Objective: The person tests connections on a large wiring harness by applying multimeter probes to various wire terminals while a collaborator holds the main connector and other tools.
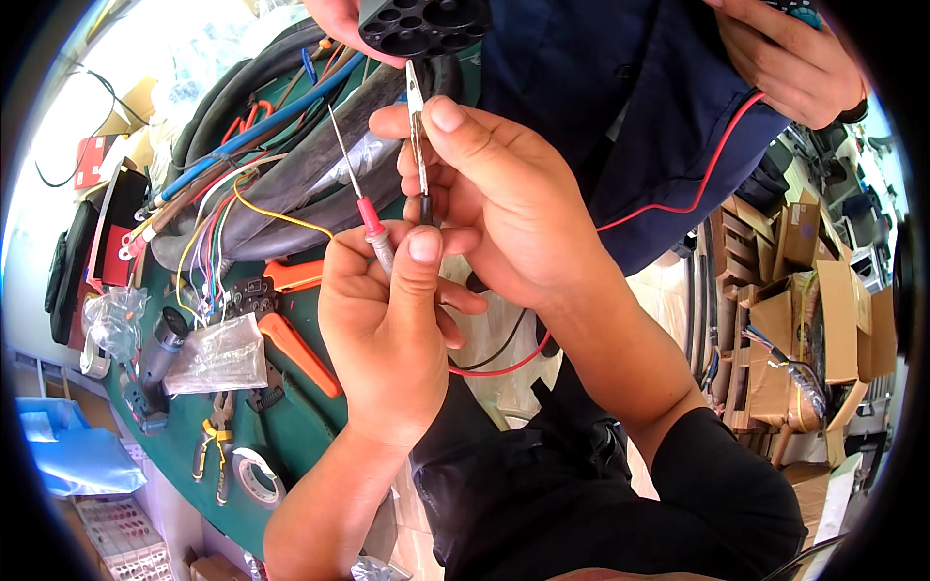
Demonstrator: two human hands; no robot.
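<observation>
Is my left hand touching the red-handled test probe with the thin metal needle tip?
Touching. The head view shows the left hand pinching the red-handled test probe between thumb and fingers, with no gap visible.

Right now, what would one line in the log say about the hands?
left hand: pinches red probe | right hand: pinches black probe | both tips up toward black round connector held by another person's hand

The left hand (387,320) pinches a red probe (368,218), its thin metal tip pointing up. Touching it, the right hand (499,194) grips a black probe (418,145) upright. Just above both, another person's hand holds a black round connector (421,24). Orange pliers (295,334) lie on the green surface (291,426) left of the hands.
</observation>
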